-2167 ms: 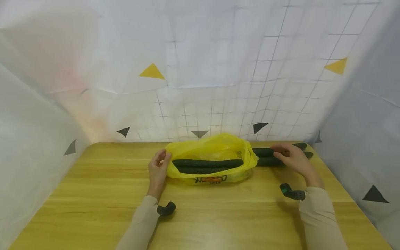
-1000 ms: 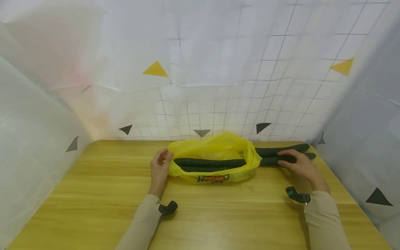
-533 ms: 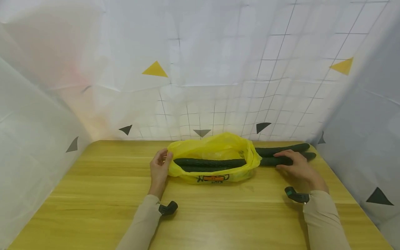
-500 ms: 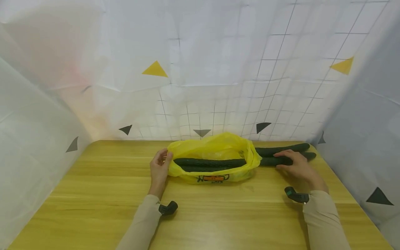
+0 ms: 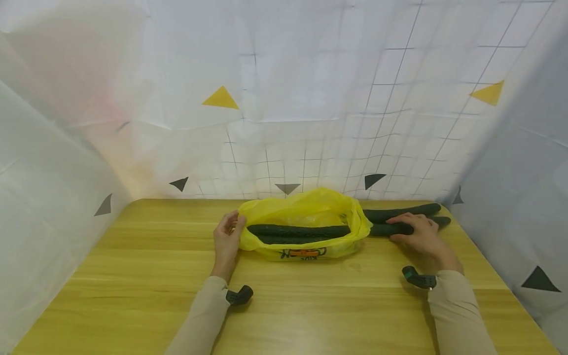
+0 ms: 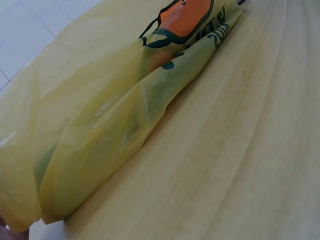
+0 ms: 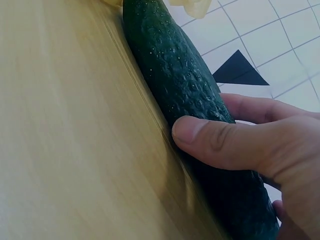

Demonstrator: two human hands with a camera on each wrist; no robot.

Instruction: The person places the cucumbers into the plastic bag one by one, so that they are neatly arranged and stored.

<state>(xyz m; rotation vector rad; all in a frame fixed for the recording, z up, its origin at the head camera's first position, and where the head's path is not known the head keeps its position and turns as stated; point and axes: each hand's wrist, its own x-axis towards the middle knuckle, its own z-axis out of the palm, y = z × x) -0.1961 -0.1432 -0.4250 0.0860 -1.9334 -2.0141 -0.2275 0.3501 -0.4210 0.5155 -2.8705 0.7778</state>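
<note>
One right hand (image 5: 421, 237): thumb has dropped; you're now grasping near cucumber (image 5: 380, 230), likely secure.
Far cucumber (image 5: 412, 211): just beyond your right fingers, unheld.
Yellow bag (image 5: 293, 212): left of that hand, edge pinched by your left hand (image 5: 227, 242); bagged cucumbers (image 5: 297, 230) inside.

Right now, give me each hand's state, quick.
Left hand: holding the yellow bag by its left end.
Right hand: holding the nearer cucumber outside the bag.

Yellow bag (image 6: 95, 115) and dark cucumber (image 7: 170, 65), both partly beyond the wrist views' edges.
</note>
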